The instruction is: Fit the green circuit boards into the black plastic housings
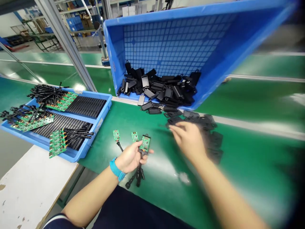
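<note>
- While the left hand grips a green circuit board with black cables, two loose boards lie just ahead of it.
- Right hand open, blurred, just beside black plastic cases.

Two hands, one blue crate, one blue tray, three loose circuit boards (one held)

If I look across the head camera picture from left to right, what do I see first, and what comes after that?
A blue tray of circuit boards → a small green circuit board on the mat → the left hand → the green circuit board it holds → the blurry right hand.
</note>
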The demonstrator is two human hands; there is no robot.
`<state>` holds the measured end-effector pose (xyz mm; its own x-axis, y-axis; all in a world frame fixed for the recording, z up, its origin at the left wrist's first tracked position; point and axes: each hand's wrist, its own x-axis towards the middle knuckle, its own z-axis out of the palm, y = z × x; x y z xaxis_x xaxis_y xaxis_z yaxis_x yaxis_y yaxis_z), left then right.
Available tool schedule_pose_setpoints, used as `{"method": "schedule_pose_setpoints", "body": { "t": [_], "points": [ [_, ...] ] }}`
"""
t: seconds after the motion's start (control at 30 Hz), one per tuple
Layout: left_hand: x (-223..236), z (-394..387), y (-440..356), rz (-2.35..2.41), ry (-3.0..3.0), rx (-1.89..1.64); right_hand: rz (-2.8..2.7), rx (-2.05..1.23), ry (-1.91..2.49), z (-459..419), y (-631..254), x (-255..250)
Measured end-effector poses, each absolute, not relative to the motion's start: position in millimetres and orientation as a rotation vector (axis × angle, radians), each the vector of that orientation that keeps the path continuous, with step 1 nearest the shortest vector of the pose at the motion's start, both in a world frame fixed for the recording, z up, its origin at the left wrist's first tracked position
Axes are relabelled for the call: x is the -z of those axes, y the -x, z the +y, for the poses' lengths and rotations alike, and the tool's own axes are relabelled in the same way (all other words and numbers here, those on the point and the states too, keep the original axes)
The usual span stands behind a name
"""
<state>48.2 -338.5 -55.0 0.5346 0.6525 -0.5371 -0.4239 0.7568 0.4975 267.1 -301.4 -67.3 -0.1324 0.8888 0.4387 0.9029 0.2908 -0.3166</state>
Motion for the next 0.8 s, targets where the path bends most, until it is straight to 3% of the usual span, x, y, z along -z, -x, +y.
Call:
{"method": "schedule_pose_setpoints", "body": {
  "t": [0.2,0.37,0.57,0.8],
  "points": [
    [50.6,-345.9,-55.0,0.687,-0.496,-0.541,-2.256,0.042,0.967,-351.3,-259.9,53.8],
    [45.0,-355.5,-58.4,0.733,-0.672,-0.541,-2.343,-0.155,1.031,-357.2,-258.5,64.3],
    [44.3,-361.1,-55.1,0.763,-0.832,-0.526,-2.35,-0.012,0.785,-356.3,-257.6,64.0],
    [41.4,-364.8,-55.8,0.779,-0.89,-0.52,-2.322,-0.091,0.829,-360.4,-259.5,65.4]
  ]
}}
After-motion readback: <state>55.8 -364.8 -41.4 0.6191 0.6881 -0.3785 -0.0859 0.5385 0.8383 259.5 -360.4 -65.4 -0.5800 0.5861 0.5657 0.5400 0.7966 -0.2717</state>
